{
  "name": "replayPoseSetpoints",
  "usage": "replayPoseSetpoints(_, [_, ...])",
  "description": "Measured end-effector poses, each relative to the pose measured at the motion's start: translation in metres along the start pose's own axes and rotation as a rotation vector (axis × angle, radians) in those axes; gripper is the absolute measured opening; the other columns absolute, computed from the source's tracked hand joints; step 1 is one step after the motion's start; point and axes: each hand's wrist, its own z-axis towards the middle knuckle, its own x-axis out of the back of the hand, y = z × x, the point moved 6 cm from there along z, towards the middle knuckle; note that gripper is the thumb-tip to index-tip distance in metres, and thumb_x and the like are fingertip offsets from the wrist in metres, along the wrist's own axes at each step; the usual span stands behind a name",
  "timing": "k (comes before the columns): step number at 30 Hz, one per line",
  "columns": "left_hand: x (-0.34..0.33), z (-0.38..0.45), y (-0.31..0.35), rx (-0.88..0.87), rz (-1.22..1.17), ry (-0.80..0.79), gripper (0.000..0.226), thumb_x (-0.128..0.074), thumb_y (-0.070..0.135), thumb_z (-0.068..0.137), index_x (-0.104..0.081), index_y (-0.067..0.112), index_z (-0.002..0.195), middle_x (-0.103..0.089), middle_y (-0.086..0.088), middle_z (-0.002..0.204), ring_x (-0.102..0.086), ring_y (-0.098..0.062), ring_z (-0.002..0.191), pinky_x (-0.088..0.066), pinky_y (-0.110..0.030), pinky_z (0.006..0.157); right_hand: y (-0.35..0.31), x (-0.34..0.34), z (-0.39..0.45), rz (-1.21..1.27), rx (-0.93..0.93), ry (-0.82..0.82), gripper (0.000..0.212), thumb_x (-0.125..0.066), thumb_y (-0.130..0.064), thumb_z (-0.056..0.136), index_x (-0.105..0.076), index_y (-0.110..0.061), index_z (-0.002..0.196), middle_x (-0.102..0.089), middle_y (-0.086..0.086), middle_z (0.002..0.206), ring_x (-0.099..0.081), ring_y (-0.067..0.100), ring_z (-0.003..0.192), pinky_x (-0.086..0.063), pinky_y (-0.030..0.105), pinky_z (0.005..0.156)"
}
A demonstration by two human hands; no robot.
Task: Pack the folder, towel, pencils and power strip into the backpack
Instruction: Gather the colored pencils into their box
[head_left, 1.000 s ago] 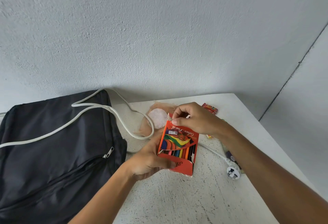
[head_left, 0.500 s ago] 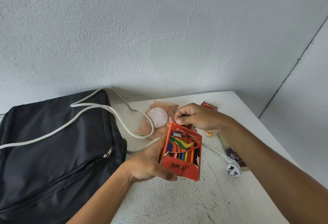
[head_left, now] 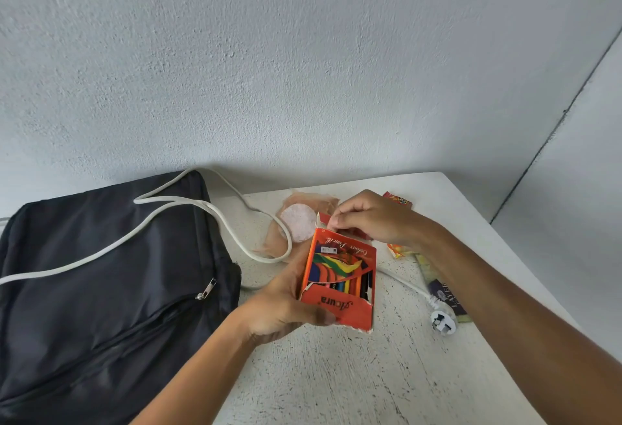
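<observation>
Since the earlier frames, the pencil box (head_left: 338, 278) is sitting a little lower and nearer in the left hand (head_left: 286, 303), and the right hand (head_left: 367, 219) is now working at its far end rather than resting across its front; the left hand is cupping the orange box from the left side and beneath, fingers curled round its back and the thumb lying along the lower front edge; the right hand is pinching the box's top flap (head_left: 324, 219) between thumb and fingertips, the other fingers curling loosely above it; the box is being held upright above the table (head_left: 353, 384), its window showing coloured pencils inside; the dark backpack (head_left: 101, 290) is lying flat on the left, its zipper pull (head_left: 209, 287) resting near its right edge, just beside the left wrist; the white cord (head_left: 151, 227) of the power strip is trailing across the backpack, looping round onto the table and running on behind the box to the white plug (head_left: 443, 321), which is lying on the table under the right forearm; a thin brownish wrapper with a pale round pad (head_left: 299, 226) is lying behind the box, touching the cord loop; a small red packet (head_left: 397, 198) is lying beyond the right hand; a yellow packet (head_left: 399, 250) and a dark printed packet (head_left: 446, 293) are peeking out beneath the right wrist; whether folder or towel is in view I cannot tell.
</observation>
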Motion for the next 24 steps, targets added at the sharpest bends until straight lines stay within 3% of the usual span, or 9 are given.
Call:
replayPoseSetpoints(2, [-0.001,0.001,-0.001,0.003,-0.025,0.003,0.1,-0.06,-0.025,0.069,-0.028,0.031,0.145,-0.046,-0.027,0.134,-0.054,-0.04,0.118,-0.05,-0.055,0.092,0.003,-0.004,0.0,-0.056,-0.001,-0.009,0.016,-0.059,-0.013,0.093,-0.073,-0.006,0.094,-0.07,-0.005,0.081,-0.062,0.003,0.076,-0.048,0.021,0.073])
replayPoseSetpoints(4, [0.001,0.003,-0.003,0.005,-0.051,0.027,0.099,-0.063,-0.023,0.068,-0.028,0.029,0.145,-0.047,-0.026,0.135,-0.054,-0.04,0.118,-0.05,-0.053,0.092,0.004,-0.005,0.001,-0.101,0.017,0.015,0.015,-0.058,-0.01,0.092,-0.073,-0.008,0.095,-0.069,-0.003,0.091,-0.06,0.006,0.085,-0.046,0.025,0.081])
replayPoseSetpoints(8, [0.01,0.002,-0.007,-0.011,-0.098,0.098,0.11,-0.063,-0.024,0.067,-0.022,0.041,0.146,-0.043,-0.026,0.14,-0.053,-0.041,0.121,-0.05,-0.054,0.09,0.01,0.023,0.001,0.056,0.077,0.371,0.019,-0.055,-0.002,0.091,-0.068,-0.015,0.09,-0.068,-0.001,0.089,-0.058,-0.002,0.071,-0.044,0.019,0.067])
replayPoseSetpoints(11, [0.02,-0.004,-0.01,-0.032,-0.055,0.192,0.127,-0.062,-0.026,0.066,-0.004,0.057,0.143,-0.044,-0.015,0.141,-0.053,-0.04,0.123,-0.048,-0.058,0.093,0.041,0.051,0.004,0.05,0.018,0.639,0.018,-0.054,0.001,0.088,-0.067,-0.011,0.089,-0.067,0.001,0.084,-0.06,0.007,0.069,-0.048,0.024,0.066])
replayPoseSetpoints(13, [0.025,-0.008,-0.011,-0.069,-0.01,0.246,0.133,-0.07,-0.018,0.063,0.003,0.061,0.14,-0.043,-0.009,0.143,-0.055,-0.037,0.121,-0.051,-0.055,0.089,0.07,0.052,0.01,-0.07,-0.068,0.632,0.02,-0.053,0.002,0.088,-0.068,-0.011,0.09,-0.068,0.002,0.087,-0.063,0.012,0.076,-0.052,0.03,0.075])
replayPoseSetpoints(15, [0.03,-0.012,-0.01,-0.092,0.035,0.308,0.135,-0.076,-0.011,0.059,0.004,0.063,0.139,-0.042,-0.006,0.142,-0.057,-0.033,0.12,-0.052,-0.05,0.088,0.096,0.039,0.016,-0.242,-0.119,0.525,0.024,-0.053,0.003,0.089,-0.069,-0.011,0.1,-0.069,0.004,0.102,-0.063,0.012,0.087,-0.048,0.025,0.08])
replayPoseSetpoints(19, [0.037,-0.017,-0.005,-0.108,0.155,0.349,0.125,-0.075,-0.016,0.065,-0.011,0.06,0.14,-0.04,-0.008,0.14,-0.057,-0.033,0.12,-0.051,-0.054,0.091,0.117,0.006,0.027,-0.611,-0.076,0.358,0.042,-0.053,0.001,0.087,-0.064,-0.017,0.123,-0.061,0.006,0.128,-0.06,0.013,0.091,-0.045,0.027,0.084])
replayPoseSetpoints(21, [0.04,-0.018,-0.004,-0.1,0.172,0.372,0.12,-0.075,-0.014,0.066,-0.015,0.058,0.141,-0.038,-0.007,0.141,-0.057,-0.032,0.12,-0.051,-0.052,0.091,0.117,-0.006,0.033,-0.84,0.02,0.348,0.041,-0.056,-0.005,0.086,-0.065,-0.021,0.123,-0.066,0.003,0.121,-0.056,0.022,0.108,-0.042,0.034,0.09])
replayPoseSetpoints(24, [0.043,-0.019,-0.003,-0.101,0.148,0.391,0.114,-0.075,-0.013,0.068,-0.02,0.057,0.14,-0.041,-0.005,0.14,-0.057,-0.031,0.12,-0.052,-0.052,0.091,0.116,-0.015,0.037,-1.018,0.157,0.451,0.031,-0.079,-0.008,0.069,-0.077,-0.022,0.097,-0.073,-0.001,0.085,-0.06,0.024,0.084,-0.046,0.037,0.07])
